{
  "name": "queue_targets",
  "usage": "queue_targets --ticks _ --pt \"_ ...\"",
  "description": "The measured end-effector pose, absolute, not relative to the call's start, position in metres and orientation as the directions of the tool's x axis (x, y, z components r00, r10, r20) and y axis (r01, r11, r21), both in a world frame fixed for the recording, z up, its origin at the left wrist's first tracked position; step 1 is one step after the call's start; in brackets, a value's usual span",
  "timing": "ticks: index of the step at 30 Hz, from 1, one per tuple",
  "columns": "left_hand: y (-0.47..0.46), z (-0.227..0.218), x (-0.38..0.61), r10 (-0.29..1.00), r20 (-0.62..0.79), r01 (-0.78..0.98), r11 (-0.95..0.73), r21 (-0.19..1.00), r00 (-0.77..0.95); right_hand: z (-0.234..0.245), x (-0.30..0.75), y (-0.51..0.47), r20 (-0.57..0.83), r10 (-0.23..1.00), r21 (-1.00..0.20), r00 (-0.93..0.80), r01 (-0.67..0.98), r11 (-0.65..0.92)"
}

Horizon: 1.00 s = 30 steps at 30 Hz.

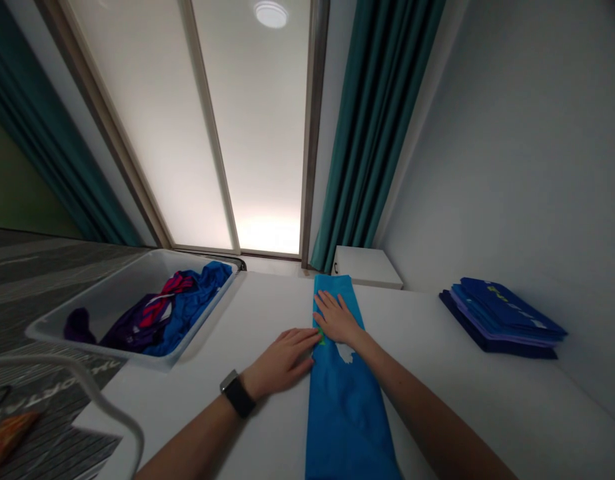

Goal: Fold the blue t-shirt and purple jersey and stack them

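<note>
A long strip of folded bright blue cloth [347, 413] lies lengthwise on the white table [197, 333], with a small green print showing near its middle. My right hand [337, 319] rests flat on the strip, fingers spread. My left hand [282, 360], with a black-strapped watch [237, 393] on its wrist, lies flat on the table. Its fingertips touch the strip's left edge next to the green print. Neither hand visibly grips the cloth.
A white plastic bin [137, 313] of crumpled blue, purple and pink clothes stands at the table's left end. A stack of folded blue garments [502, 320] sits at the right by the wall. A white cabinet [367, 267] stands beyond the table.
</note>
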<state>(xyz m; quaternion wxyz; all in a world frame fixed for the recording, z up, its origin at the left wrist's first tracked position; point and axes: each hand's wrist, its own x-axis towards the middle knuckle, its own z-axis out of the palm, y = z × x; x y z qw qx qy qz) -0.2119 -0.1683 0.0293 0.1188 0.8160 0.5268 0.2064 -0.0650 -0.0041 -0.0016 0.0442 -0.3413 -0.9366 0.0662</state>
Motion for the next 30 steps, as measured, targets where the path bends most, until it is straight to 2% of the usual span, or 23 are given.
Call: queue_targets --ticks 5,9,11,17,22,30 --pt "-0.171 0.031 -0.208 0.900 0.211 0.795 -0.435 0.422 0.381 -0.001 -0.062 -0.005 0.048 0.641 -0.163 -0.766 0.627 0.762" --pt "-0.161 0.017 -0.218 0.906 0.321 0.757 -0.410 0.508 0.274 0.005 -0.048 -0.017 0.046 0.676 -0.212 -0.735 0.655 0.726" --pt "-0.150 0.008 -0.224 0.905 0.363 0.763 -0.393 0.512 0.222 0.007 -0.038 -0.026 0.039 0.679 -0.226 -0.734 0.655 0.721" --pt "-0.097 -0.004 -0.230 0.902 0.348 0.853 -0.380 0.357 0.256 0.005 -0.021 -0.048 0.048 0.667 -0.233 -0.743 0.642 0.731" --pt "-0.052 -0.002 -0.229 0.913 0.264 0.886 -0.380 0.266 0.313 0.004 -0.020 -0.052 0.080 0.645 -0.195 -0.760 0.623 0.758" --pt "-0.011 -0.004 -0.234 0.968 0.179 0.961 -0.210 0.179 0.178 0.000 -0.022 -0.051 0.082 0.654 -0.176 -0.752 0.635 0.752"
